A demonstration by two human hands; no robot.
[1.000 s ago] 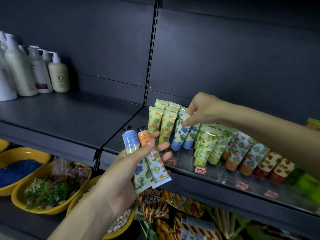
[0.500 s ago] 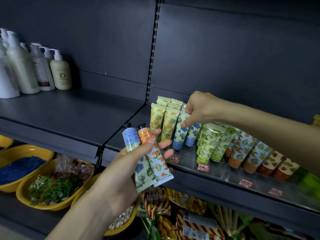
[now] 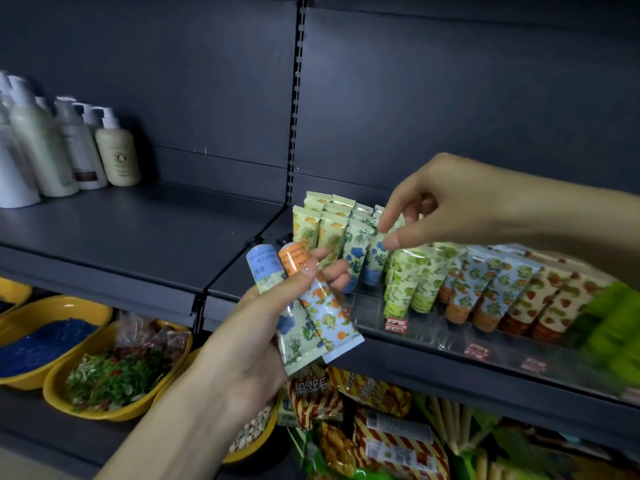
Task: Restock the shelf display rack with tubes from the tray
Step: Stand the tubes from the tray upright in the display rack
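— What are you holding?
— My left hand (image 3: 263,327), at the centre of the frame, curls thumb and fingers round two soft printed tubes: a blue-capped tube (image 3: 262,266) with blue flowers and an orange-capped tube (image 3: 329,317) with orange fruit.
— And the other?
— My right hand (image 3: 446,202) hangs right of centre over the clear plastic rack (image 3: 433,329) on the dark grey metal shelf (image 3: 138,230). Thumb and forefinger bracket the crimped top of a blue-flowered tube (image 3: 375,263) standing in its lane; whether I pinch it or merely touch it, I cannot tell.
— Which way do the next ones lie?
— Just below and left of my right hand. Their long axes run from caps at upper left to crimps at lower right, while the racked tubes stand caps down, leaning back, so I judge each needs turning end for end. My right hand is nearer the rack; the blue lane sits just beneath it, the orange-capped row (image 3: 457,306) further right.
— The tray?
— Not in view.
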